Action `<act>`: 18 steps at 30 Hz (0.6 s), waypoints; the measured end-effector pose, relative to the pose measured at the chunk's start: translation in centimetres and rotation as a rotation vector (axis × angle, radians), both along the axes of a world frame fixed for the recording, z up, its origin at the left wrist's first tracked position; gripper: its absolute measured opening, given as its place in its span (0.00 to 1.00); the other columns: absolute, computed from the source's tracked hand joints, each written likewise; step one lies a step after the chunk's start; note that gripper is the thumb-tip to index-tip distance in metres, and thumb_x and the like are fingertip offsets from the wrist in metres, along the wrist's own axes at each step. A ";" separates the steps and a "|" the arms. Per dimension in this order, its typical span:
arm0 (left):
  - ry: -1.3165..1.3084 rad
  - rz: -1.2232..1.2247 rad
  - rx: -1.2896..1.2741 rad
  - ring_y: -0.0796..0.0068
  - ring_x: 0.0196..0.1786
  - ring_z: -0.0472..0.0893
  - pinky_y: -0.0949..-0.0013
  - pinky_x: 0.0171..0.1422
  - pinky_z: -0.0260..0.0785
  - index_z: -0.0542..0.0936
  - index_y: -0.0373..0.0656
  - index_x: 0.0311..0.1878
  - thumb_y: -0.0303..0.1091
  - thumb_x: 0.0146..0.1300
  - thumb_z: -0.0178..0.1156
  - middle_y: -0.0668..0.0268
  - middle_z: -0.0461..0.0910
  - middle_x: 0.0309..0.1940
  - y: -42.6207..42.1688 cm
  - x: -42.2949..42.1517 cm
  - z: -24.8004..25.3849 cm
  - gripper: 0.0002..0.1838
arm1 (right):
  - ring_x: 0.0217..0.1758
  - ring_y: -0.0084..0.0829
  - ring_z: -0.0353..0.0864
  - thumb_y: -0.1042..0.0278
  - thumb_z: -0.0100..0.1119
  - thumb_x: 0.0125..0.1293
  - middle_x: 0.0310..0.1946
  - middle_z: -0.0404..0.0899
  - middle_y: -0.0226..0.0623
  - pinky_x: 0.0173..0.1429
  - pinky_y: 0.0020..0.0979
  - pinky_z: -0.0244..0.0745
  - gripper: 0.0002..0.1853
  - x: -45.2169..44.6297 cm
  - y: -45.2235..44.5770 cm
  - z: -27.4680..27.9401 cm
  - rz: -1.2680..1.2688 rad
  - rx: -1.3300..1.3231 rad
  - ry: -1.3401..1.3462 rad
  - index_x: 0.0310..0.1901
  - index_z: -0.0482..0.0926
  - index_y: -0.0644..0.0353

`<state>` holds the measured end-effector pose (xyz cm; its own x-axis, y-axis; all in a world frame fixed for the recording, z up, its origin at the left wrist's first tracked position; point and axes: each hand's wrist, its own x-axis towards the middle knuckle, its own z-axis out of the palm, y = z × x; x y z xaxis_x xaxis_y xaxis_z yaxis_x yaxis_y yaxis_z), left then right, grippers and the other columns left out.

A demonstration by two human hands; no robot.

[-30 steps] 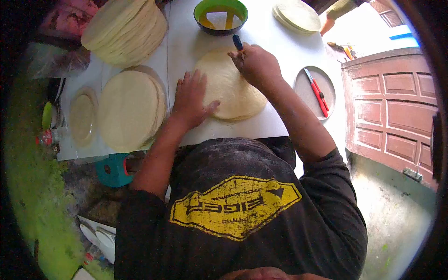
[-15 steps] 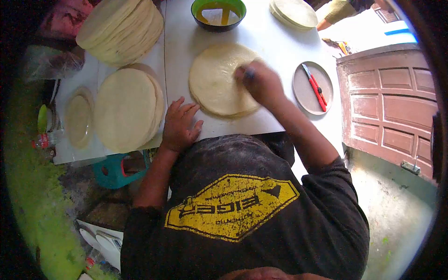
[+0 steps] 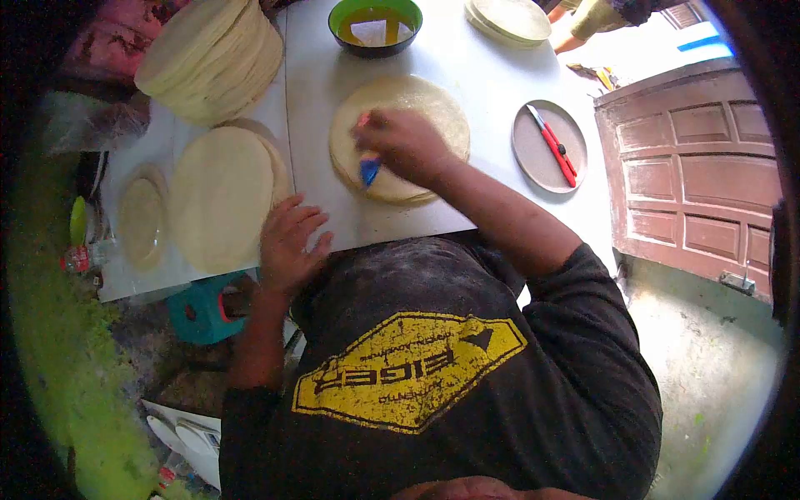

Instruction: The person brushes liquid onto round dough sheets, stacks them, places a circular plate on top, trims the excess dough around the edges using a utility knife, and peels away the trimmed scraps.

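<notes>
Over the stack of flat dough rounds (image 3: pixel 433 108) in the middle of the table, my right hand (image 3: pixel 402 143) is closed around a brush with a blue part (image 3: pixel 370 172). The top round looks shiny in places. My left hand (image 3: pixel 290 242) has its fingers apart and holds nothing; it is at the table's front edge, beside another stack of pale rounds (image 3: pixel 221 196). Behind the middle stack stands a green and black bowl (image 3: pixel 375 42) of yellow liquid.
A taller stack of rounds (image 3: pixel 208 62) stands at the back left, a smaller one (image 3: pixel 512 18) at the back right. A red-handled knife (image 3: pixel 552 147) lies on a round grey plate (image 3: pixel 573 133). Another person's arm (image 3: pixel 587 25) shows at the top right.
My left hand has come off the middle stack and moved left to the table's edge. My right hand has swept the brush leftward across the top round.
</notes>
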<state>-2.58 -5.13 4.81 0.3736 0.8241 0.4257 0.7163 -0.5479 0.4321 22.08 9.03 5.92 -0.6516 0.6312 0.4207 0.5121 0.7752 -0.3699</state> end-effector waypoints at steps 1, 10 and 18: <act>0.068 0.076 0.012 0.51 0.61 0.75 0.50 0.65 0.68 0.84 0.46 0.46 0.34 0.49 0.72 0.61 0.81 0.48 -0.7 -1.3 0.9 0.18 | 0.42 0.49 0.80 0.70 0.61 0.56 0.36 0.78 0.44 0.43 0.45 0.76 0.12 1.1 0.9 -0.5 -0.114 0.080 0.108 0.43 0.81 0.53; 0.324 0.386 -0.001 0.53 0.62 0.74 0.50 0.66 0.66 0.82 0.46 0.53 0.35 0.49 0.73 0.61 0.78 0.54 -5.2 -9.3 3.1 0.25 | 0.40 0.51 0.82 0.58 0.58 0.67 0.35 0.81 0.49 0.45 0.46 0.78 0.12 7.4 0.2 -0.3 -0.388 -0.533 0.095 0.41 0.80 0.58; 0.330 0.333 -0.001 0.59 0.62 0.75 0.54 0.67 0.65 0.83 0.47 0.50 0.37 0.53 0.71 0.66 0.79 0.53 -4.7 -10.6 2.8 0.19 | 0.40 0.47 0.81 0.65 0.59 0.63 0.37 0.78 0.42 0.42 0.45 0.78 0.06 -2.5 3.6 -0.3 -0.308 -0.002 -0.040 0.39 0.80 0.54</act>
